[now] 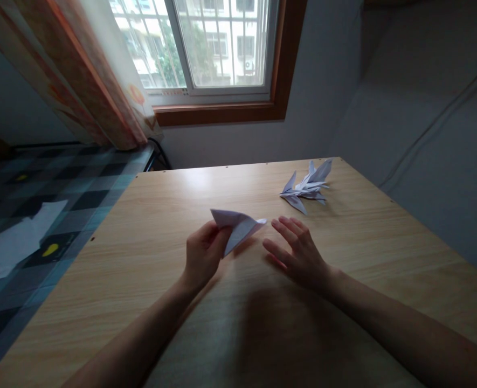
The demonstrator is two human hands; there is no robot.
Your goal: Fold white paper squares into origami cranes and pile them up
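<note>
White paper — a partly folded piece (pixel 238 227) — sits near the middle of the wooden table (pixel 141 237), seemingly raised a little, with its shadow beneath. The left hand (pixel 206 252) has its thumb and fingers clamped on the piece's left end. The right hand (pixel 301 250) holds nothing: its fingers are slightly apart, the thumb well away from them, and the tips are just beside the paper's narrow right end without appearing to touch it. Farther off, toward the table's far right corner, lies a cluster of pointed folded papers (pixel 309 186).

The step in hand looks like shaping a fold, with the left grip steadying the piece. The next move seems to call for a light pinch by the right fingers on that narrow end — lined up first, then creased without crumpling the layers.
</note>
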